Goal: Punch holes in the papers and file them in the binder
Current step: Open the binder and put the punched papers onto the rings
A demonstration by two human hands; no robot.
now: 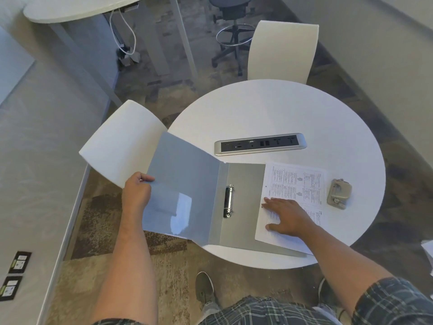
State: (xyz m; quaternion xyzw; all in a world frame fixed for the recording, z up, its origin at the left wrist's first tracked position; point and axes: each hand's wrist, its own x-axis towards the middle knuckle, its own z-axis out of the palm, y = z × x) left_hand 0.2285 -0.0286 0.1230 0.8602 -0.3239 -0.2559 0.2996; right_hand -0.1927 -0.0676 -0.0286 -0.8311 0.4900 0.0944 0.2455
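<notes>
A grey binder (243, 207) lies open on the round white table (269, 106), its front cover (182, 184) swung out past the table's left edge. My left hand (137, 192) grips that cover's outer edge. The metal ring mechanism (229, 201) sits by the spine, and I cannot tell whether its rings are closed. Printed papers (295, 184) rest on the binder's right half, small punched holes showing along their left edge. My right hand (287, 215) lies flat on the papers, fingers spread. A grey hole punch (339, 194) stands on the table to the right of the papers.
A silver power and socket strip (260, 144) is set into the table behind the binder. White chairs stand at the left (121, 146) and the far side (282, 52). More paper (427, 252) shows at the right edge. My shoes (205, 288) are below the table.
</notes>
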